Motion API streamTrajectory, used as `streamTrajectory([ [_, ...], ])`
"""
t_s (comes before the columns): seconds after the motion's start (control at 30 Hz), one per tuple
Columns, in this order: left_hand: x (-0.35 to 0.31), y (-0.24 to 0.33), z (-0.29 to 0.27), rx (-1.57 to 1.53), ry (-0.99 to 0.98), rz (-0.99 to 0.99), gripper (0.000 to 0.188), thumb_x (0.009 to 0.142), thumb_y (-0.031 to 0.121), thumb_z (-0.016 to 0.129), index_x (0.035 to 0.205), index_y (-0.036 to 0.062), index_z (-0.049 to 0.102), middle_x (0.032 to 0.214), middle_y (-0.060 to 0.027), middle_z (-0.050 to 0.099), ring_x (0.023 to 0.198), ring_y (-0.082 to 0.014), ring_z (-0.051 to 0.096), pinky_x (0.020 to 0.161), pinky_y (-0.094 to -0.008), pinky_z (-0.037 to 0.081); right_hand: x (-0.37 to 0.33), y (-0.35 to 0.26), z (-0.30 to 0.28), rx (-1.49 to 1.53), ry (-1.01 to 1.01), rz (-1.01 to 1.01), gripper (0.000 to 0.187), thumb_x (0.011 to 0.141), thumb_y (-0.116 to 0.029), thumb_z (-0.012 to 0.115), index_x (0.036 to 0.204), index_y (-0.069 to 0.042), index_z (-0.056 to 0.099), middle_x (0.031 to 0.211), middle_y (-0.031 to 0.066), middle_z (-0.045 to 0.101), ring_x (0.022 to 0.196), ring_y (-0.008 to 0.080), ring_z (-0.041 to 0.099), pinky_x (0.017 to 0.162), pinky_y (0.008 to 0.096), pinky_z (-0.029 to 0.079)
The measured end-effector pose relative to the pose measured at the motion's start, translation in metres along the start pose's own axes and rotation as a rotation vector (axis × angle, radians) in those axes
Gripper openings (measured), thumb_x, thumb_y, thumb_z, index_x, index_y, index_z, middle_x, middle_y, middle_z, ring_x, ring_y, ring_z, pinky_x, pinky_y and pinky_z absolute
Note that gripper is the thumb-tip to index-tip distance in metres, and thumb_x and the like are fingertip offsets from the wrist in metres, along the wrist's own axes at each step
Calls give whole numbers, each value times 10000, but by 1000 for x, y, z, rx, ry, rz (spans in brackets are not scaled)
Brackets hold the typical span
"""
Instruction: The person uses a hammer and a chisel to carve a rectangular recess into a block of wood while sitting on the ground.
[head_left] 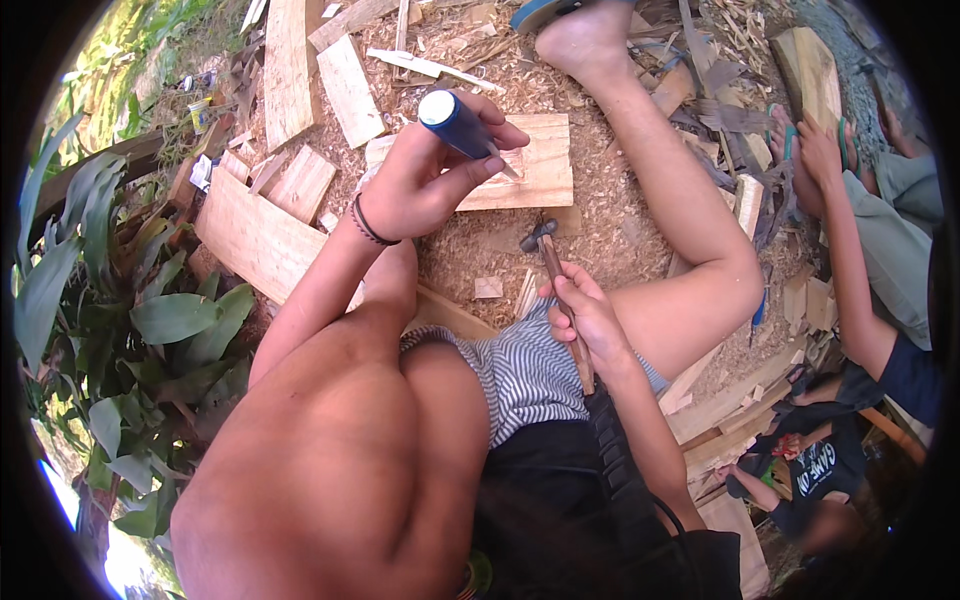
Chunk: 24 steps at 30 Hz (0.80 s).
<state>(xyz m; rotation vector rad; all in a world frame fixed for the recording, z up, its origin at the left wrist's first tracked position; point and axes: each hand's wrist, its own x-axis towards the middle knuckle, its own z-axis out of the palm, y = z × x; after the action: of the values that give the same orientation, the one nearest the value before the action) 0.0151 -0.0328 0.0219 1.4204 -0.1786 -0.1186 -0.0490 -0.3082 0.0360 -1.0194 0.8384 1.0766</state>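
Observation:
My left hand is closed around a chisel with a blue handle and a white end cap. Its narrow blade slants down to a light wooden board, with the tip at or just above a shallow marked or cut patch. That board lies flat on the shavings between my legs. In my right hand is a hammer, gripped partway along its wooden handle. The small dark hammer head is raised over the ground near the board's close edge, apart from the chisel.
Wood shavings and offcuts cover the ground. Long planks lie at the left beside broad-leaved plants. A small wood block sits near my lap. At the right, another person's hand rests by a thick timber piece; someone else sits lower right.

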Motion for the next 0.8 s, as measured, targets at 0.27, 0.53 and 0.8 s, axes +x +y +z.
streamTrajectory([
  [0.27,-1,-2,-1,-6,-7,15,361,890,-102,568,1205,23,443,1152,-167,622,1139,-240,606,970,-377,487,3,0,2,-43,12,5,268,1032,-139,436,1280,-62,372,963,79,541,566,48,433,404,165,353],
  [0.53,3,-2,3,-17,-23,62,345,879,-95,596,1176,23,466,1120,-156,649,1099,-226,627,942,-360,502,3,1,2,-35,14,-1,278,1028,-132,441,1286,-56,372,962,81,549,563,47,436,402,164,353],
  [0.8,2,2,7,103,-28,69,337,855,-99,625,1150,13,506,1066,-130,676,1047,-214,653,894,-343,525,-4,2,6,-198,9,-24,410,993,-111,514,1342,-8,326,999,92,568,569,38,449,414,171,382],
])
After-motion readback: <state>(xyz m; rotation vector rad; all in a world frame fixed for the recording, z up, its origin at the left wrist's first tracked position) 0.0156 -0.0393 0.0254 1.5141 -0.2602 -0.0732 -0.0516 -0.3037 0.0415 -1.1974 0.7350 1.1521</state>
